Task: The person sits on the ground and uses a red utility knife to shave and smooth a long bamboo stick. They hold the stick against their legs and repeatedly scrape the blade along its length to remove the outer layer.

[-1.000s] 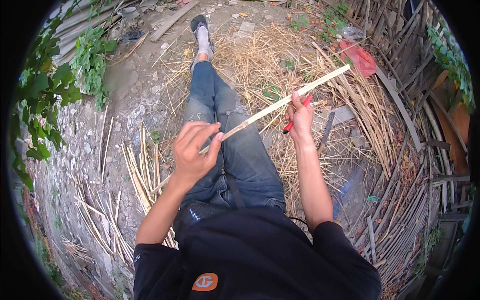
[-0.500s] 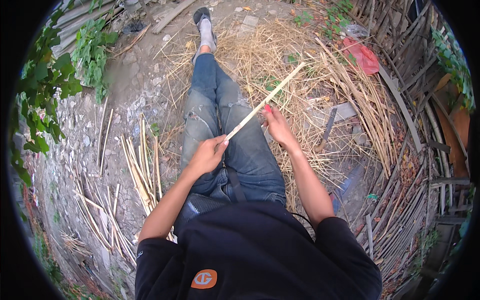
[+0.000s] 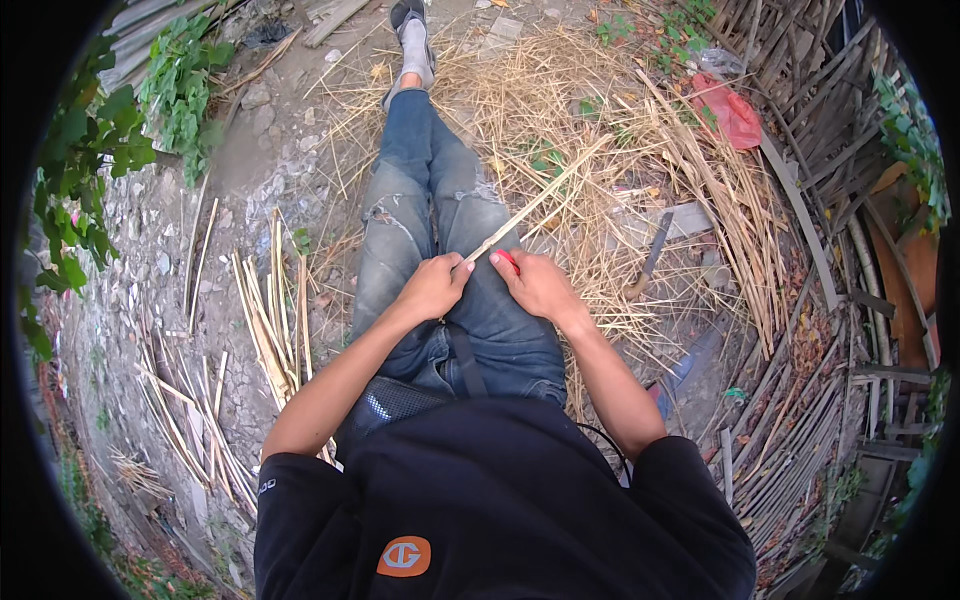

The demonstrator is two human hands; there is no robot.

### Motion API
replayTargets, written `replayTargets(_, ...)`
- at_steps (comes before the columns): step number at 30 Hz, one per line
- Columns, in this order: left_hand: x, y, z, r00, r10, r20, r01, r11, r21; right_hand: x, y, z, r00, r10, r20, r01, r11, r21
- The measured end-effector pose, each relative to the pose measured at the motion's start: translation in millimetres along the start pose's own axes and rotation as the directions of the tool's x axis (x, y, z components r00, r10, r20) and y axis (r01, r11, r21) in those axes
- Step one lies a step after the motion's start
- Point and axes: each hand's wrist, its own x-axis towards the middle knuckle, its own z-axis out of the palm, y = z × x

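Note:
Over my thighs, my left hand (image 3: 435, 286) is closed around the near end of a pale bamboo strip (image 3: 541, 199). The strip slants away to the right, its far end above the straw-coloured shavings. Close beside the left hand, my right hand (image 3: 545, 287) is closed on a small red-handled tool (image 3: 508, 261). Only part of the red handle shows by the thumb; the rest of the tool is hidden. The right hand sits at the strip's near part, but whether the tool touches it I cannot tell.
Thin shavings (image 3: 540, 85) litter the ground ahead. A bundle of split strips (image 3: 268, 335) lies left of my legs, with more strips (image 3: 195, 425) behind it. To the right are a long-bladed knife (image 3: 655, 255), long bamboo pieces (image 3: 735, 215) and a red plastic bag (image 3: 730, 112).
My right hand has drawn back toward my body with the red-handled tool, down beside the left hand. The left hand has risen slightly, and the strip's far end sits a little lower.

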Motion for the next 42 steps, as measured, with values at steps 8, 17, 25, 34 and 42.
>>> replayTargets(8, -2, 8, 3, 0.999, -0.028, 0.021, 0.027, 0.999, 0.018, 7, 2, 11, 0.998, 0.059, 0.019, -0.058, 0.997, -0.041)
replayTargets(17, -39, -13, -19, 0.993, -0.003, 0.120, 0.009, 0.999, -0.046, -5, -6, 30, 0.982, 0.076, -0.171, -0.072, 0.997, 0.031)
replayTargets(25, -89, -5, -52, 0.998, -0.040, 0.043, 0.039, 0.999, 0.006, 7, 1, 9, 0.985, 0.128, -0.118, -0.123, 0.991, 0.050)
replayTargets(34, -51, 5, -37, 1.000, 0.020, -0.002, -0.020, 0.999, -0.031, 8, 34, -10, 0.988, 0.031, -0.148, -0.011, 0.990, 0.138)
replayTargets(42, -54, -1, -32, 0.993, -0.010, 0.113, 0.010, 1.000, 0.002, -6, 33, 6, 0.973, 0.131, -0.188, -0.114, 0.989, 0.098)
